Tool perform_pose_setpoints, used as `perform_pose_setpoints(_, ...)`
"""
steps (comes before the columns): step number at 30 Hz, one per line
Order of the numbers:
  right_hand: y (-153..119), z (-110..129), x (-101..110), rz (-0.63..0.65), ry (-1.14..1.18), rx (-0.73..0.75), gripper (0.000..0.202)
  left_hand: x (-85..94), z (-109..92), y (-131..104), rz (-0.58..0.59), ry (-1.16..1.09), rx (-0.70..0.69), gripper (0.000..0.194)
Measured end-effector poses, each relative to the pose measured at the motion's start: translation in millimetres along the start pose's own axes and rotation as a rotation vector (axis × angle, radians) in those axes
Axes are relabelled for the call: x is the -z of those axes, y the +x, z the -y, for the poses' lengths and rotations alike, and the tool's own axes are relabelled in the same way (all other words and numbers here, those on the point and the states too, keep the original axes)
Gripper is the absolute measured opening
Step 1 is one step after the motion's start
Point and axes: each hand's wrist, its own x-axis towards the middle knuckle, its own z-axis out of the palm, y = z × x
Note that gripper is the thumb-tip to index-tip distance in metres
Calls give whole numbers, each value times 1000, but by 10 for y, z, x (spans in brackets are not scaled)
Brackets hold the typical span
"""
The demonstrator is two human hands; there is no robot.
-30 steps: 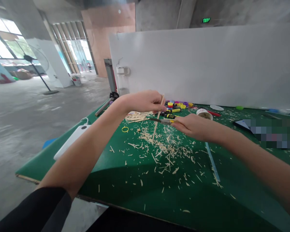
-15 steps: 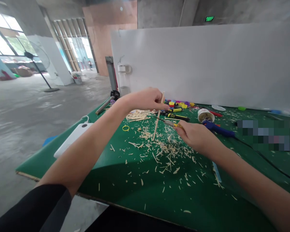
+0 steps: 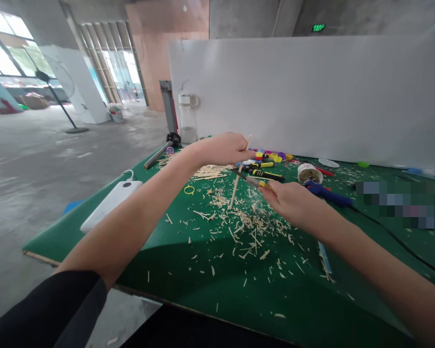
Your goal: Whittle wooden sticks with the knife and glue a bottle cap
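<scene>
A thin pale wooden stick (image 3: 235, 193) stands tilted over the green table, its lower end down among the shavings. Near its upper part my left hand (image 3: 229, 148) is closed around it. My right hand (image 3: 288, 202) grips a utility knife (image 3: 255, 182) with a yellow and grey handle. The knife's blade crosses the stick just below my left fingers; whether it cuts into the wood is too small to tell. Curled wood shavings (image 3: 255, 220) are scattered below both hands. Behind my left wrist lies a pile of similar sticks (image 3: 212, 172).
Yellow-and-black handled tools (image 3: 266, 173) and coloured caps (image 3: 275, 157) lie beyond my hands. To the right are a white cup (image 3: 309, 173) and a blue glue gun (image 3: 328, 194) with its cord. A white power bank (image 3: 110, 205) and a yellow ring (image 3: 189, 190) are on the left.
The stick's top has tipped slightly to the right with my left hand. The knife blade has risen a little along the stick and shows more of its flat side.
</scene>
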Motion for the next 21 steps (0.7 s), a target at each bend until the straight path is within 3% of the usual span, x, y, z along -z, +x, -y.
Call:
perform_pose_setpoints(17, 244, -91, 417, 259, -92, 189, 45, 107, -33, -65, 187, -27, -156, 37)
perform_pose_setpoints(21, 256, -125, 414, 275, -87, 225, 44, 118, -45, -70, 209, -51, -150, 37)
